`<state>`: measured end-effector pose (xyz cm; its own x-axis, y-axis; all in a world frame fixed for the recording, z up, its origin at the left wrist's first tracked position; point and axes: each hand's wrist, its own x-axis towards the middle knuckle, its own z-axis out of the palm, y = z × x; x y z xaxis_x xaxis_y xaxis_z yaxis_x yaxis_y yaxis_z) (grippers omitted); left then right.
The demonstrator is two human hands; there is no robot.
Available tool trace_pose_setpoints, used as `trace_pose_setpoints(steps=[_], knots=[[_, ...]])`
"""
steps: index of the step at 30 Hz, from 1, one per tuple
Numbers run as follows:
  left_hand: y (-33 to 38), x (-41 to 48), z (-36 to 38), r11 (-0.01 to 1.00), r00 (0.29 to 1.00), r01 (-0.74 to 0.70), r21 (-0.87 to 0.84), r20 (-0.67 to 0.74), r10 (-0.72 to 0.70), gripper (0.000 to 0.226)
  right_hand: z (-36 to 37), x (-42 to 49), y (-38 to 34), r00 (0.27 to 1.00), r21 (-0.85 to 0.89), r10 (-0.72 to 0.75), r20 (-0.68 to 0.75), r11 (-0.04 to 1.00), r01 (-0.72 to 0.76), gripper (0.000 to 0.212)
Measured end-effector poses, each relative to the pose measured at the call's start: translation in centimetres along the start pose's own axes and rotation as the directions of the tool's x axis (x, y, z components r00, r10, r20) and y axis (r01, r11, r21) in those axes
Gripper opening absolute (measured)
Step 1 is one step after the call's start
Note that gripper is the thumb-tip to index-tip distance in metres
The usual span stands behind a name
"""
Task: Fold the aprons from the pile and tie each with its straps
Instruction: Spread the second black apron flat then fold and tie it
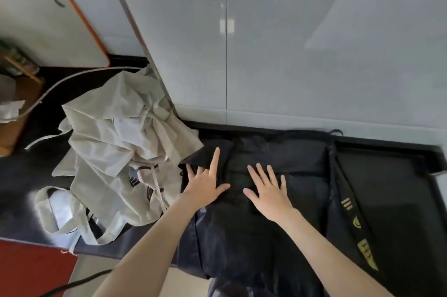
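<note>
Head view. A dark navy apron (266,200) lies spread on the black tabletop (387,187), with its near edge hanging over the near side of the tabletop. Its far edge runs close along the base of the grey wall panel (290,42).

The left hand (205,187) rests palm down on the left part of the dark navy apron. Its fingers are spread, the index finger extended toward the far side and the thumb pointing right. The hand grips nothing.

The right hand (268,190) rests palm down just right of the left hand, on the middle of the same apron. Its fingers are spread flat and extended toward the far side. The hand grips nothing. The two hands are near each other but apart.

A dark strap (336,175) runs from the far right corner of the apron toward the near side. A black band with yellow markings (358,224) lies beside it at the right edge of the apron.

A pile of crumpled beige aprons (121,151) lies on the tabletop to the left of the dark navy apron. The right edge of the pile touches the far left corner of the dark apron. Thin beige straps (41,141) trail from the pile to the left and toward the near side.

A white board with an orange rim (48,25) leans at the far left.
</note>
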<state>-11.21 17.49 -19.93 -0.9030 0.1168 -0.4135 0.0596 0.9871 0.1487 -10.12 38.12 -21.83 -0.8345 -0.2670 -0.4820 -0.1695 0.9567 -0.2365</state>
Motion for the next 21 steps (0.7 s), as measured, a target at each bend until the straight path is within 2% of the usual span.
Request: trace_pose_setpoints(steps=[3,6,9,12,15,21], knots=[[-0.7,-0.2,0.3,0.995,0.995,-0.098,-0.032,-0.011,0.098,0.1,1.6,0.4,1.1,0.997,-0.066,0.079,0.025,0.995,-0.077,0.067],[-2.5,-1.2,0.2,0.972,0.966,-0.234,-0.013,0.109,0.234,0.113,1.2,0.7,1.4,0.992,-0.047,0.112,0.059,0.993,-0.109,0.065],[-4.9,-2.2,-0.2,0.945,0.943,-0.299,0.129,0.192,0.272,0.111,0.6,0.8,1.3,0.986,-0.059,0.137,0.095,0.99,-0.131,0.063],[-7.7,-3.8,-0.9,0.931,0.959,-0.257,0.26,0.191,0.211,0.111,0.2,0.6,0.4,0.983,-0.075,0.142,0.117,0.988,-0.134,0.062],[-8.8,-4.7,-1.7,0.92,0.965,-0.225,0.322,0.2,0.166,0.105,-0.2,0.8,0.1,0.977,-0.099,0.167,0.13,0.983,-0.154,0.061],[-10.8,-6.5,-3.1,0.969,0.979,-0.162,0.186,0.15,0.135,0.068,0.0,0.7,-1.6,0.978,-0.09,0.147,0.147,0.987,-0.135,0.063]])
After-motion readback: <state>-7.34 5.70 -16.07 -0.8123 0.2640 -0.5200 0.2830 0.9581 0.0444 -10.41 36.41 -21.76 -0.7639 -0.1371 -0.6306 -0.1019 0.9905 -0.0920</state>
